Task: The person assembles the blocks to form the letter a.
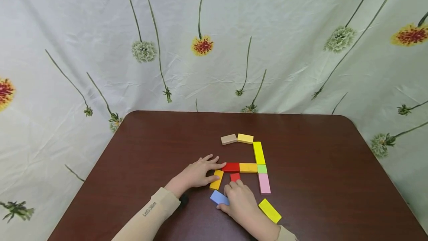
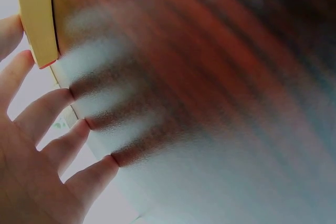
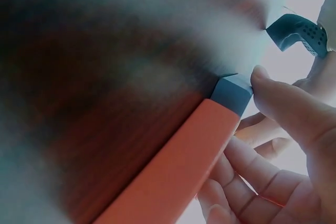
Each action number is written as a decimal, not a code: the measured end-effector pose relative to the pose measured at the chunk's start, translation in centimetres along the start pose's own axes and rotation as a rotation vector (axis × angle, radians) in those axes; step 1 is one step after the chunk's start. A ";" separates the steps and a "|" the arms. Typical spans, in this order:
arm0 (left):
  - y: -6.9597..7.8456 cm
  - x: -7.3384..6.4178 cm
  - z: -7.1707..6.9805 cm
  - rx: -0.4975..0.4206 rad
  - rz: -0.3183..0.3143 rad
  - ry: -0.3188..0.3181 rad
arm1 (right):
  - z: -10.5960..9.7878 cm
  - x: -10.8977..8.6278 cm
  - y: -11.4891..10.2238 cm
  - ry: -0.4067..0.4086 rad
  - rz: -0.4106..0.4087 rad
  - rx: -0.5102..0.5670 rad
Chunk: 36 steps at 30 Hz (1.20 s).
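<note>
My left hand [image 1: 199,172] lies with fingers spread, its thumb on an orange block [image 1: 214,183] and its index fingertip at the end of a red block [image 1: 230,167]. The left wrist view shows that orange block [image 2: 38,22] between thumb and index finger. My right hand [image 1: 241,201] has curled fingers and pinches a blue block [image 1: 219,197], the thumb along its near side. A smaller red piece [image 1: 235,176] shows past the right knuckles, partly hidden. In the right wrist view, an orange-red block [image 3: 173,163] meets the blue block [image 3: 231,94] end to end beside the fingers.
A yellow-orange block [image 1: 248,167], green block [image 1: 262,169], pink block [image 1: 264,183] and bright yellow block [image 1: 259,153] join in lines. Beyond are a pale yellow block [image 1: 245,138] and a grey-brown block [image 1: 229,139]. Another yellow block [image 1: 269,210] lies by the right wrist on the brown table [image 1: 317,148].
</note>
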<state>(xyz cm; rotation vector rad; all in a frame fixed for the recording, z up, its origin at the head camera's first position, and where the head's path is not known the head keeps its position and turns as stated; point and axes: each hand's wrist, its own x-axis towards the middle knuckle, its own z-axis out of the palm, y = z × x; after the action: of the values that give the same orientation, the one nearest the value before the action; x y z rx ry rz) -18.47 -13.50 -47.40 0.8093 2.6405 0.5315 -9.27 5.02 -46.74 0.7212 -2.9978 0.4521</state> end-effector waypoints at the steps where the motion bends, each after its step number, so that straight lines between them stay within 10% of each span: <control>1: 0.0 0.0 0.0 0.000 0.000 0.001 | 0.0 0.0 0.0 0.000 0.003 0.001; 36: 0.0 0.1 0.0 0.014 -0.024 -0.005 | -2.7 -1.9 2.5 -0.004 0.022 0.097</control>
<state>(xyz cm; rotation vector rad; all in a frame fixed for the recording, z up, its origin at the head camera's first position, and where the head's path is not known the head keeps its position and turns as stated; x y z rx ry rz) -18.54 -13.37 -47.45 0.7813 2.6485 0.5047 -8.77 8.75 -44.97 0.6965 -3.0087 0.6011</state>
